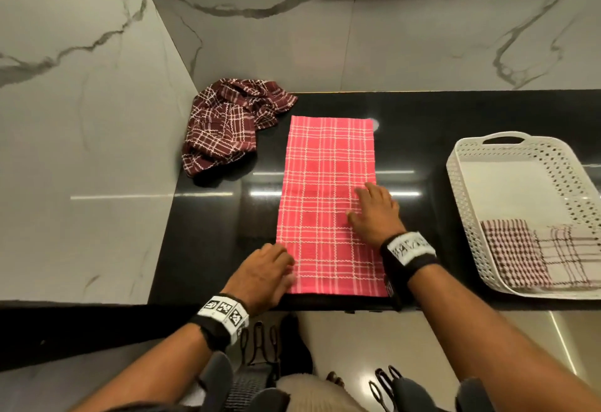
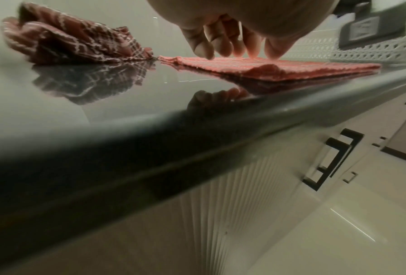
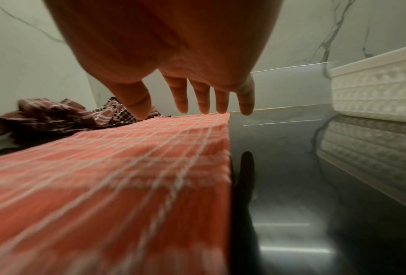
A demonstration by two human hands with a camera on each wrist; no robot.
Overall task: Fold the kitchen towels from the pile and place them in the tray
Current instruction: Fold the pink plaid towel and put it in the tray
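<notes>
Now your right hand (image 1: 374, 214) lies flat on the pink towel (image 1: 328, 184), fingers (image 3: 203, 98) straight and spread, pressing the cloth near its right edge; the little finger hangs past that edge over the bare counter (image 1: 422, 138). Your left hand (image 1: 263, 273) sits at the towel's near left corner, fingers (image 2: 223, 44) bent downward with the tips touching the cloth, thumb beside them; whether they pinch the edge or only press it, you cannot tell from these views. The towel is folded into a long strip running away from your fingers, flat on the counter, its near end at the counter's front edge. Beyond your left fingers the maroon pile (image 1: 227, 125) lies crumpled in the corner, close to the strip's far left corner. To the right of your right fingers, apart from the strip, stands the tray (image 1: 461, 164), with two folded towels (image 1: 536, 255) side by side at its near end.
</notes>
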